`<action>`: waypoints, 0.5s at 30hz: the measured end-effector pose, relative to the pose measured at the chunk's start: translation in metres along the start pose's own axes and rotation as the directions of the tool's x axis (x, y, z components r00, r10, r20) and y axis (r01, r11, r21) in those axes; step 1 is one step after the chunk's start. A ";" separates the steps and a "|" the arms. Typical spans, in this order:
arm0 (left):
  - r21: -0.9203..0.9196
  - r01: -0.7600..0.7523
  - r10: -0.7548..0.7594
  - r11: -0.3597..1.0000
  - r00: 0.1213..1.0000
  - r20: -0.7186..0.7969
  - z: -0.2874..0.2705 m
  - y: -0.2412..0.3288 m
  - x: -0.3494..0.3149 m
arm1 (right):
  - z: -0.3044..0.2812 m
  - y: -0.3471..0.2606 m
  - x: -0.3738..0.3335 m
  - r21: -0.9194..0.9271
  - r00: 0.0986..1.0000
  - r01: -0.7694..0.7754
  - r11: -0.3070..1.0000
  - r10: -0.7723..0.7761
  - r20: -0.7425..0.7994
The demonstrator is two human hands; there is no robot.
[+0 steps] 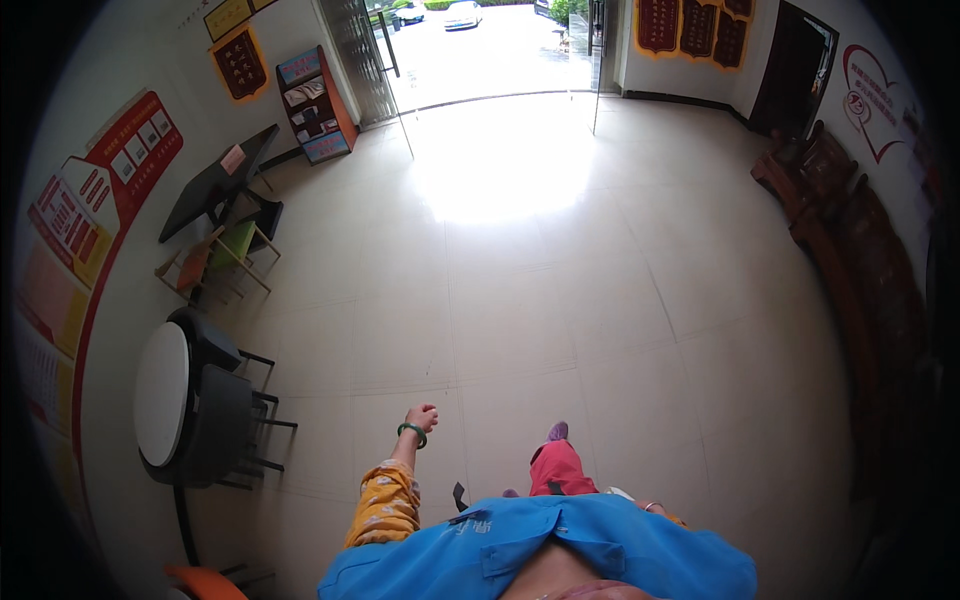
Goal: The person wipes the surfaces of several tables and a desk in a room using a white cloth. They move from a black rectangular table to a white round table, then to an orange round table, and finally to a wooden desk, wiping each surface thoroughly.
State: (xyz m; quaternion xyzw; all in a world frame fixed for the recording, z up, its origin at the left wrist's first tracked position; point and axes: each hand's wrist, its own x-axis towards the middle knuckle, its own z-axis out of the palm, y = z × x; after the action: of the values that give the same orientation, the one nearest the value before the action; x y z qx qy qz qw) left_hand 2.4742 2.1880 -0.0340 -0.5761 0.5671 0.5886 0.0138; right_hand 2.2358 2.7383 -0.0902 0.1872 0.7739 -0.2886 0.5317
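My left hand (424, 413) swings out in front of my body over the tiled floor. Its fingers are curled in loosely, and nothing shows in them. A green bangle (412, 434) circles that wrist, below a rolled-up yellow patterned sleeve (386, 503). My right hand (652, 507) is mostly hidden behind the blue vest (640, 550); only a bit of the wrist with a thin band shows. Something whitish (620, 493) sits beside it, too covered to name. A leg in red trousers (558, 466) is forward, with a purple shoe (557, 431).
Pale floor tiles (520, 320) stretch to an open glass doorway (500, 60) with cars outside. At left stand a round white table (162, 390) with dark chairs (222, 420), a black table (215, 185) and a brochure rack (318, 105). Dark carved wooden seats (850, 240) line the right wall.
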 end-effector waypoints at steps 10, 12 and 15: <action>0.094 0.155 -0.161 0.983 0.985 0.062 0.030 0.200 0.199 | -0.033 -0.294 0.128 -0.013 0.989 -0.119 0.993 0.120 0.087; 0.020 0.249 -0.249 0.968 0.968 0.011 0.012 0.192 0.214 | -0.056 -0.381 0.163 -0.010 0.981 -0.143 0.990 0.143 0.132; -0.221 0.396 -0.433 0.891 0.887 -0.159 -0.017 0.200 0.210 | -0.062 -0.555 0.159 -0.150 1.000 0.020 0.988 -0.016 0.027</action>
State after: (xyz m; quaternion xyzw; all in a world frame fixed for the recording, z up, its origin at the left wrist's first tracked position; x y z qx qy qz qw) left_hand 2.2814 1.9713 -0.0444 -0.7402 0.3725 0.5590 0.0285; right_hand 1.8027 2.3518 -0.0838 0.1356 0.7883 -0.2366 0.5516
